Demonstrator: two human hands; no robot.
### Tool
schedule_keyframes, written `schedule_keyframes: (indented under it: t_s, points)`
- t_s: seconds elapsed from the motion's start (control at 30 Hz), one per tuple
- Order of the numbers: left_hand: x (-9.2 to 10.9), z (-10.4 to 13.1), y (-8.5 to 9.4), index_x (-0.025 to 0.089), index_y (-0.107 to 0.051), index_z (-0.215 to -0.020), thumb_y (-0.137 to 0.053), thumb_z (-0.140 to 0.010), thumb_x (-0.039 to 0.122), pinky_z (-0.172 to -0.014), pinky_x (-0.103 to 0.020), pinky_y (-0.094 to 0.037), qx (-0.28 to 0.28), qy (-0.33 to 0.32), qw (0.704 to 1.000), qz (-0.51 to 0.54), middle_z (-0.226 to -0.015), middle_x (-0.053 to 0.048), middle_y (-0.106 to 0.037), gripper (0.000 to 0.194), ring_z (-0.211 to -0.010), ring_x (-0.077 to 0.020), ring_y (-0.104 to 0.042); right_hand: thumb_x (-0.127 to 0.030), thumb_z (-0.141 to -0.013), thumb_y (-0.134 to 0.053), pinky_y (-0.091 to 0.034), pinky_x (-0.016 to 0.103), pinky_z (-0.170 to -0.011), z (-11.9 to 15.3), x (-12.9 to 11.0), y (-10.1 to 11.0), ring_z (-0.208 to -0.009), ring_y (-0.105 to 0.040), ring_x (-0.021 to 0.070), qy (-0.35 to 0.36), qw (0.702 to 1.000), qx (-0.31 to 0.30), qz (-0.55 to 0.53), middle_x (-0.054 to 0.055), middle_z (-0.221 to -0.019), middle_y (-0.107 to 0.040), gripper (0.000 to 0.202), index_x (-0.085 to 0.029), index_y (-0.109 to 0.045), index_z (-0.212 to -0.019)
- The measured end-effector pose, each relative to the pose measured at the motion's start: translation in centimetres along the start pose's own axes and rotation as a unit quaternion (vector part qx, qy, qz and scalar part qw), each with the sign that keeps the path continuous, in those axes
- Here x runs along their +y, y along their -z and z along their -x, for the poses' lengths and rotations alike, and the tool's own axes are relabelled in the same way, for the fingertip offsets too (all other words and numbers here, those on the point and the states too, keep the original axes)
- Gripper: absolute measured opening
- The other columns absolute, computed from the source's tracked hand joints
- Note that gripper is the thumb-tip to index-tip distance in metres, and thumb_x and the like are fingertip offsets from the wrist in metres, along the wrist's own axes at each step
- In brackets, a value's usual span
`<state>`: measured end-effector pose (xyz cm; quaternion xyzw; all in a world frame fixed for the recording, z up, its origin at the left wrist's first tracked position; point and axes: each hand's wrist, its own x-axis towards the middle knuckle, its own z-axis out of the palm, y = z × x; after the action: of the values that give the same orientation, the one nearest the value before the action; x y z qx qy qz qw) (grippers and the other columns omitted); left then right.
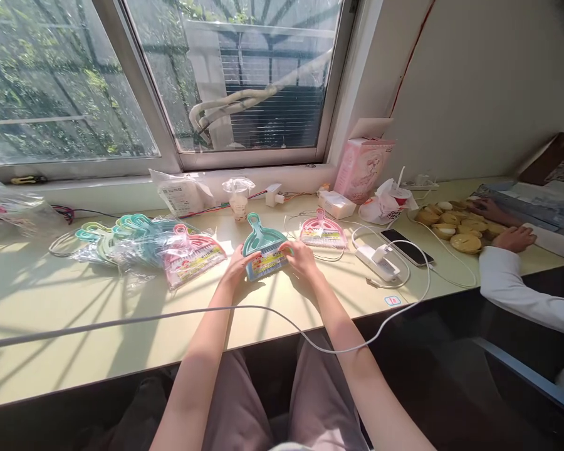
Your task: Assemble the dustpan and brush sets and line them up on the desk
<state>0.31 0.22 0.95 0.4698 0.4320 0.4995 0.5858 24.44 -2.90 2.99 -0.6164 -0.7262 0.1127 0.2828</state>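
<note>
Between my two hands is a teal mini dustpan and brush set (262,237) with a printed label across its lower part, its handle pointing toward the window. My left hand (237,266) grips its left edge, thumb on the front. On the opposite side, my right hand (301,258) pinches the right edge near the label. A pink dustpan set (323,230) lies just beyond my right hand. Left of my left hand is another pink dustpan set (192,254) in clear wrapping, beside a pile of teal and green dustpan sets (134,238) in plastic.
A white power strip (378,262) and a phone (407,247) lie to the right, with a cable looping across the front. Behind stand a pink box (364,166) and a plastic cup (238,203). At far right, another person's hand (514,239) rests near several round yellow items (465,243).
</note>
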Motion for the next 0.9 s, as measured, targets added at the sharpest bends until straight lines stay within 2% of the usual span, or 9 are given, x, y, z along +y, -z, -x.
schedule_keyframes:
  t_s: [0.23,0.4,0.53,0.6,0.67,0.73,0.8,0.87,0.9]
  points:
    - [0.3,0.4,-0.2,0.024,-0.077,-0.129,-0.098,-0.061,0.024,-0.112,-0.047,-0.06,-0.013,-0.031,0.999,0.002,-0.126,-0.012,-0.081,0.071,-0.131,-0.0395,-0.073,-0.017,-0.105,-0.068,-0.054,0.033,-0.085,0.3,0.3,-0.5,-0.111,-0.075,0.029,0.004,0.999,0.006,0.031,0.009,-0.115,-0.084,0.023,-0.027,-0.086,-0.117]
    - [-0.3,-0.1,0.0,0.023,-0.077,-0.121,-0.096,-0.06,0.02,-0.117,-0.047,-0.059,0.002,-0.023,1.0,0.009,-0.13,-0.014,-0.08,0.065,-0.132,-0.0375,-0.074,-0.016,-0.107,-0.062,-0.057,0.039,-0.102,0.5,0.6,-1.3,-0.126,-0.071,0.0333,0.024,0.999,0.014,0.028,0.012,-0.122,-0.083,0.026,-0.026,-0.083,-0.119]
    - [-0.7,-0.1,0.0,0.023,-0.076,-0.126,-0.1,-0.06,0.022,-0.119,-0.051,-0.058,0.002,-0.047,0.998,0.04,-0.131,-0.013,-0.08,0.07,-0.132,-0.0378,-0.075,-0.023,-0.103,-0.067,-0.05,0.054,-0.125,0.2,0.4,-2.3,-0.151,-0.058,0.0388,0.002,0.992,0.126,-0.031,0.017,-0.159,-0.067,0.048,-0.026,-0.069,-0.151]
    - [-0.7,0.0,0.0,0.023,-0.076,-0.13,-0.103,-0.062,0.027,-0.119,-0.051,-0.058,0.01,-0.065,0.996,0.064,-0.131,-0.013,-0.081,0.074,-0.13,-0.0372,-0.075,-0.032,-0.1,-0.072,-0.047,0.061,-0.13,-0.1,0.2,-3.0,-0.161,-0.05,0.0407,-0.041,0.972,0.201,-0.117,0.022,-0.175,-0.051,0.071,-0.024,-0.053,-0.168]
    - [-0.7,0.1,0.0,0.024,-0.074,-0.133,-0.104,-0.065,0.034,-0.118,-0.051,-0.058,0.021,-0.079,0.993,0.08,-0.132,-0.012,-0.08,0.075,-0.128,-0.0357,-0.075,-0.043,-0.097,-0.076,-0.05,0.062,-0.13,-0.3,0.0,-3.9,-0.163,-0.05,0.0403,-0.083,0.939,0.222,-0.251,0.023,-0.179,-0.044,0.087,-0.025,-0.042,-0.174]
    - [-0.8,0.1,0.0,0.026,-0.073,-0.135,-0.103,-0.067,0.039,-0.118,-0.052,-0.058,0.034,-0.089,0.992,0.083,-0.134,-0.011,-0.08,0.076,-0.127,-0.0351,-0.075,-0.054,-0.093,-0.078,-0.055,0.06,-0.126,-0.4,-0.3,-4.7,-0.157,-0.06,0.0388,-0.102,0.893,0.154,-0.409,0.021,-0.171,-0.054,0.088,-0.028,-0.046,-0.171]
    - [-0.9,0.0,-0.1,0.025,-0.072,-0.136,-0.104,-0.066,0.039,-0.117,-0.052,-0.057,0.041,-0.093,0.992,0.077,-0.132,-0.012,-0.08,0.079,-0.127,-0.0362,-0.075,-0.062,-0.087,-0.083,-0.062,0.059,-0.12,-0.3,-0.5,-5.3,-0.143,-0.072,0.0388,-0.101,0.842,0.047,-0.527,0.017,-0.15,-0.073,0.077,-0.028,-0.063,-0.153]
    - [-1.2,-0.1,-0.3,0.025,-0.071,-0.135,-0.106,-0.064,0.037,-0.117,-0.053,-0.057,0.04,-0.089,0.993,0.064,-0.129,-0.013,-0.079,0.081,-0.129,-0.0385,-0.074,-0.064,-0.079,-0.09,-0.068,0.058,-0.111,-0.2,-0.6,-5.5,-0.128,-0.08,0.0396,-0.105,0.807,-0.017,-0.581,0.014,-0.124,-0.084,0.063,-0.026,-0.075,-0.127]
    - [-1.2,-0.1,-0.4,0.025,-0.071,-0.135,-0.107,-0.063,0.035,-0.118,-0.053,-0.056,0.037,-0.085,0.994,0.056,-0.128,-0.013,-0.078,0.081,-0.131,-0.0398,-0.073,-0.062,-0.075,-0.094,-0.07,0.057,-0.106,-0.2,-0.6,-5.5,-0.121,-0.082,0.0397,-0.115,0.798,-0.024,-0.592,0.012,-0.114,-0.086,0.057,-0.026,-0.077,-0.115]
